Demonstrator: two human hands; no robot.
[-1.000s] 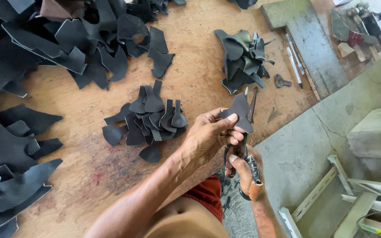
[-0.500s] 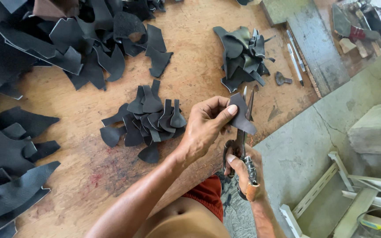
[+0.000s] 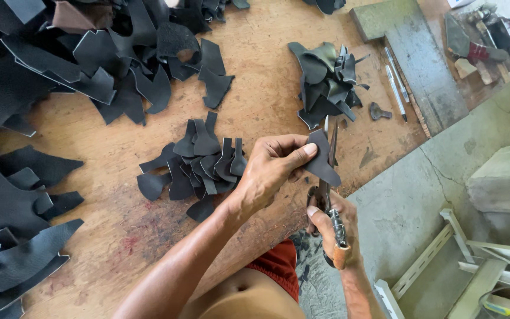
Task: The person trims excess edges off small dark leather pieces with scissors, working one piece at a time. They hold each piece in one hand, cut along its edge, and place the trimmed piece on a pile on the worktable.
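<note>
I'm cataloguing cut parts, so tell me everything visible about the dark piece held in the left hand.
The dark piece is a small, flat, matte cut-out that looks like black leather, roughly triangular with a narrow top and a wider, angled lower edge. The left hand pinches its left side, holding it upright above the wooden table's edge. The scissors in the right hand have open blades around its right side.

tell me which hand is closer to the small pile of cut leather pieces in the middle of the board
Left. The left hand sits just right of the small pile; the right hand is lower and farther right, holding scissors.
</note>
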